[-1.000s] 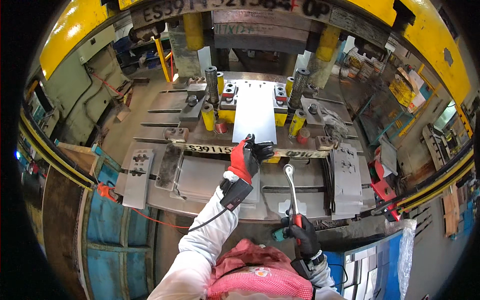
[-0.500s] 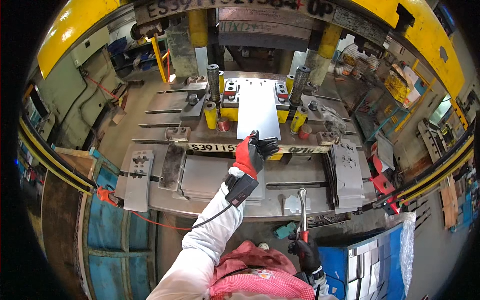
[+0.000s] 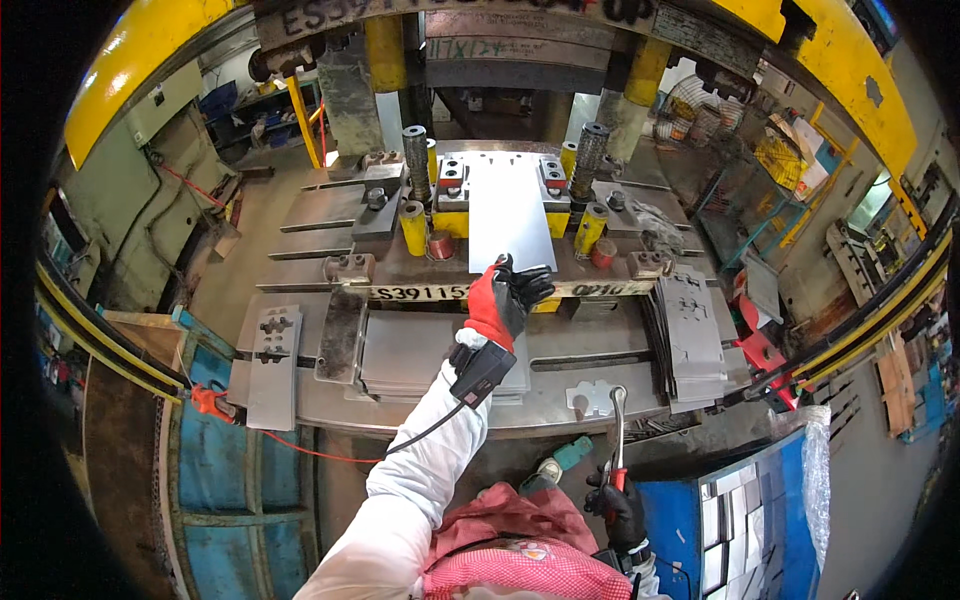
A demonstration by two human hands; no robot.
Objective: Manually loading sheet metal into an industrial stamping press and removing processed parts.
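Observation:
My left hand (image 3: pixel 507 300), in a red and black glove, is at the near edge of a flat, bright metal sheet (image 3: pixel 508 215). It grips that edge, with a fingertip over the sheet's top; the fingers' undersides are hidden. The sheet lies lengthwise on the lower die (image 3: pixel 455 222) between two dark guide posts. Low on the right, my right hand (image 3: pixel 620 512), black-gloved, is closed round the red handle of a long metal tool with a ringed head (image 3: pixel 619 425). The tool's head reaches over the bench edge, beside a small cut-out metal piece (image 3: pixel 590 398).
Stacked flat blanks (image 3: pixel 420 350) lie on the press bed left of centre. Stacks of pierced plates stand at the bed's left (image 3: pixel 273 370) and right (image 3: pixel 693 345). Yellow stop posts (image 3: pixel 413 228) flank the sheet. A blue bin (image 3: pixel 675 530) holding metal pieces is at lower right.
The whole view has shifted slightly. My right hand and its tool have moved a little right and back toward me. My left hand stays at the sheet's near edge. A shoe has come forward.

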